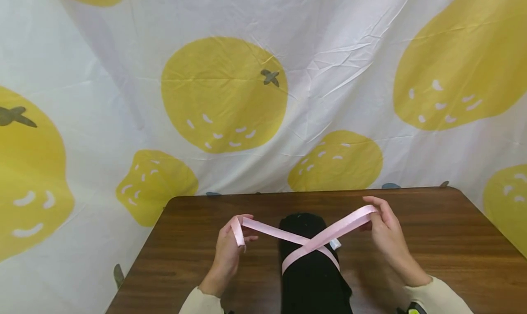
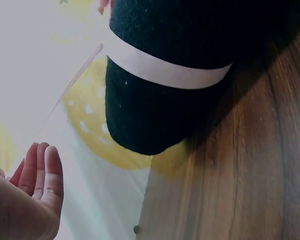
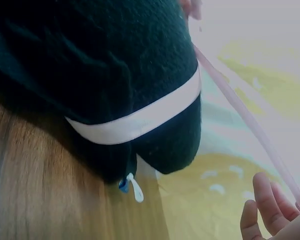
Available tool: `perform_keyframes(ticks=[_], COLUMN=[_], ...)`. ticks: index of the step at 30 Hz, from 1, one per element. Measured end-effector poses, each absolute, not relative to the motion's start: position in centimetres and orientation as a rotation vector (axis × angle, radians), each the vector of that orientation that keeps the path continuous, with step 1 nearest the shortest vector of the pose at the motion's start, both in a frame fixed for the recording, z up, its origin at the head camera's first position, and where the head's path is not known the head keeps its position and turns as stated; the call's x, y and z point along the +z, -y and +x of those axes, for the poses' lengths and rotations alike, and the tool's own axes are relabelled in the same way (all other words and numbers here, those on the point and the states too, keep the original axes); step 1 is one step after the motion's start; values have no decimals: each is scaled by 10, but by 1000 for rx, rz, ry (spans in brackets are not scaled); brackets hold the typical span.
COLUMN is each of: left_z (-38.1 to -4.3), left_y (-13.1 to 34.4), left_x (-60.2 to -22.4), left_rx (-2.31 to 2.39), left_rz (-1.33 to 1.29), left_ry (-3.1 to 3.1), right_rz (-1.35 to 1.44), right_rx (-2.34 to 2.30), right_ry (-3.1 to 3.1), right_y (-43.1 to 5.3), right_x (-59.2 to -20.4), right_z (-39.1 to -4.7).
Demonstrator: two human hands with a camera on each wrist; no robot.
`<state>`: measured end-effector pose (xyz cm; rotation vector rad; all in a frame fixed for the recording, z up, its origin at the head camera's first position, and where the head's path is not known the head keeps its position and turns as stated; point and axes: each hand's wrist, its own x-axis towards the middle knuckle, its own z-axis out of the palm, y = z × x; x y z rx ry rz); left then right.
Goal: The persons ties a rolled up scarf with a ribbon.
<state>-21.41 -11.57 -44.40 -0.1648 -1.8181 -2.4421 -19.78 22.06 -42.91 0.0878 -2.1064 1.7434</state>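
Note:
A rolled black fleece-like cloth (image 1: 313, 289) lies lengthwise on the wooden table, in front of the person. Around it runs a pink satin ribbon (image 1: 333, 232), whose two ends cross once on top. My left hand (image 1: 228, 249) pinches one end on the left, with a short tail hanging over the fingers. On the right, my right hand (image 1: 389, 238) pinches the other end, raised a little higher. Both ribbon ends stretch taut between the crossing and the hands. In the left wrist view the band (image 2: 165, 70) hugs the roll's side; the right wrist view shows its other side (image 3: 135, 122).
A small white tag (image 1: 335, 244) sticks out on the roll's right side. The brown wooden table (image 1: 197, 213) has rounded far corners. Behind it hangs a white cloth (image 1: 230, 12) printed with large yellow lemons. A dark wrist device (image 1: 415, 308) sits on the right sleeve.

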Motion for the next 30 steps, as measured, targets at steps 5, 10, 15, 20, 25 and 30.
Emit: perform_keyframes(ticks=[5,10,15,20,25,30], left_z=[-215,-216,-216,-216,-216,-214], left_y=[121,128,139,150,161,169], left_x=[-446,-450,-455,-460,-465,-471], left_rx=[-2491,-2530,-2544,-2553,-2562,-2585], left_rz=[-79,46,84,135,160,182], left_ry=[1814,1817,1817,1812,1825,1836], right_rz=[29,7,-34,25,5,-65], right_rx=[1848,2015,2060,2218,2328,2421], right_ry=[2062,1978,2042,2010,2056,2039], right_y=[-234,-251,-274,-295,-317,-335], right_x=[-433,-440,-450,-464,-475,-484], right_z=[-198,-198,-197,-198,-197,-195])
